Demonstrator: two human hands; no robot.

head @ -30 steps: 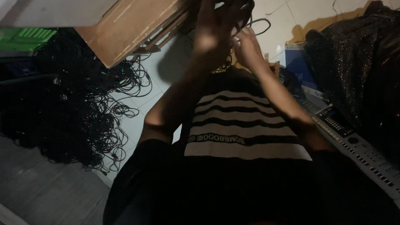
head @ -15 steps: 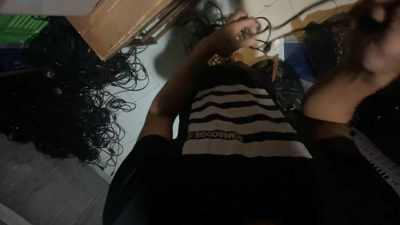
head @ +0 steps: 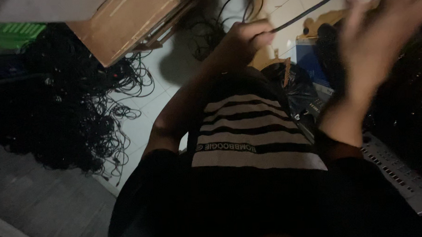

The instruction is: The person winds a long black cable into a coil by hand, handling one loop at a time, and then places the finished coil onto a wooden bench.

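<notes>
- We find the left hand (head: pixel 242 40) closed in a fist around a thin black cable (head: pixel 305 13); the cable leaves the fingers (head: pixel 259 36) and runs up and away toward the right hand (head: pixel 381 38).
- The right hand is raised and blurred by motion. Its fingers appear spread, and we cannot tell whether they pinch the cable's far end or merely pass near it.
- Beyond the left fingers more loose cable (head: pixel 226 20) loops on the pale floor tiles (head: pixel 141 121); a large tangled heap of black cables (head: pixel 56 105) lies well apart from them, beside a brown cardboard box (head: pixel 123 23).
- Below the right fingers sits a grey keyboard-like device (head: pixel 400 172) next to a dark sparkly cloth (head: pixel 407 107).
- Risk, in our judgement: the taut run between the hands could snag the floor loops and knot, since they lie just past the fist.
- Dim light and fast hand motion could cause a lost grip.
</notes>
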